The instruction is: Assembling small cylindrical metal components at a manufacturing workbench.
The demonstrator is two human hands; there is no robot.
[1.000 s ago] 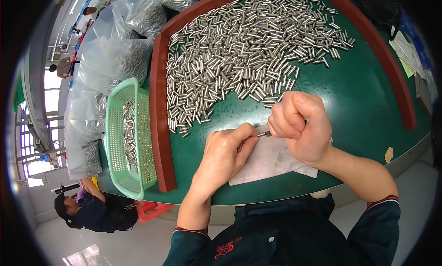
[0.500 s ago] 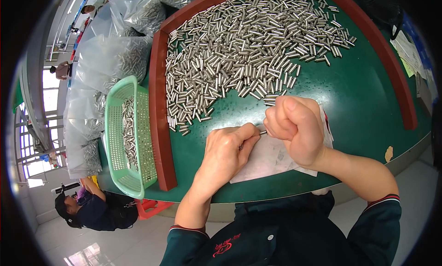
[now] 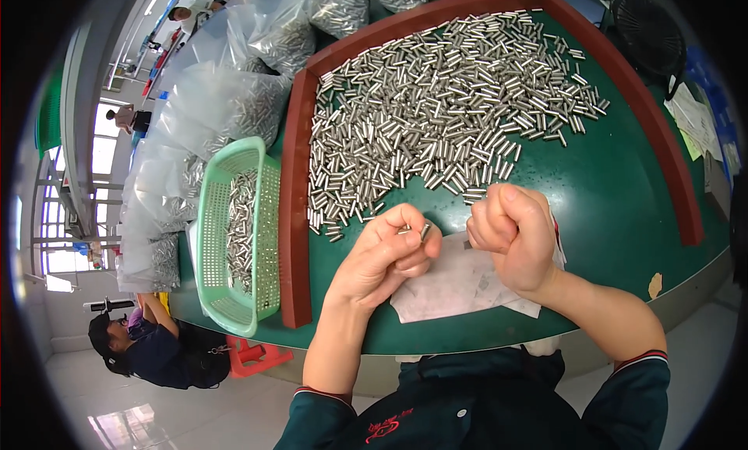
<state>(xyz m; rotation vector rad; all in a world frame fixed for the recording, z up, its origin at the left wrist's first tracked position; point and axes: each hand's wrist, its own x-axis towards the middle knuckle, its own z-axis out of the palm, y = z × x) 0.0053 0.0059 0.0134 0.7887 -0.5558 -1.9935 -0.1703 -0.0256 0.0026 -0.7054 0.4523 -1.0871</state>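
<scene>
Left hand [image 3: 387, 255] held a short metal pin [image 3: 425, 231] in curled fingers, perhaps a second beside it. Right hand [image 3: 514, 236] was clenched; could not tell what, if anything, its fingers gripped. Loose pins [image 3: 436, 130] lay on the worktop [image 3: 608, 193] beyond both. My worry: a slack hold could let the smooth pin roll off among lookalikes.

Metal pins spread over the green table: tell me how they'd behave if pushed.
The metal pins would probably roll, being smooth little cylinders lying on a flat table. They look stiff: none appears bent. Their shine suggests slippery sides, and the red rail would likely stop leftward strays.
</scene>
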